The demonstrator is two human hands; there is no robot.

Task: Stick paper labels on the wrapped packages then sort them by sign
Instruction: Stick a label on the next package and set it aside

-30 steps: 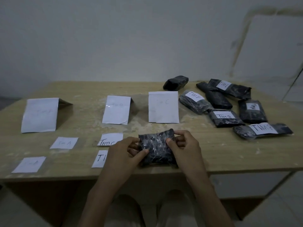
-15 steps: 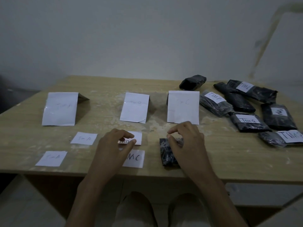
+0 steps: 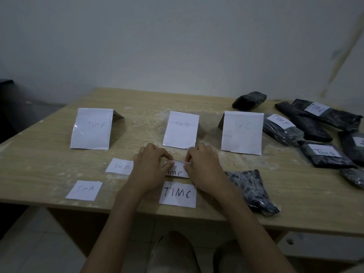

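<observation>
My left hand and my right hand both pinch the top edge of a small white paper label reading TIM C on the table. A second TIM C label lies just in front of it. An unlabelled black wrapped package lies flat to the right of my right hand, apart from it. Two TIM A labels lie to the left. Three standing paper signs read TIM A, TIM B and TIM C.
A group of black wrapped packages, several with labels, lies at the right; one unlabelled package lies behind the TIM C sign. The wooden table's front edge runs just below the labels. A wall stands behind.
Both hands let go of the black package, which now lies on the table at the right. They moved left to the upper TIM C label and now pinch it.
</observation>
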